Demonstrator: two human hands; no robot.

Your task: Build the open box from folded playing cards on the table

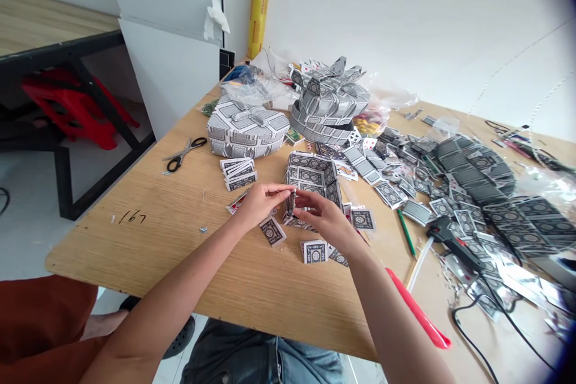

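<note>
A box woven from folded playing cards (315, 177) stands open-topped on the table. At its near left wall my left hand (263, 204) pinches a folded playing card (293, 199), seen almost edge-on. My right hand (321, 213) closes on the same card from the other side, partly over the box. Whether the card is joined to the wall is hidden by my fingers. Around the box lie a loose card (272, 231), a folded card (314, 251) and a small spread of cards (239, 174).
Black scissors (184, 153) lie left of a heart-shaped card box (247, 126). A taller card piece (330, 96) stands behind. On the right are a green pencil (406, 233), a glue gun (454, 243) with its cord, a red strip (418, 309) and heaps of cards.
</note>
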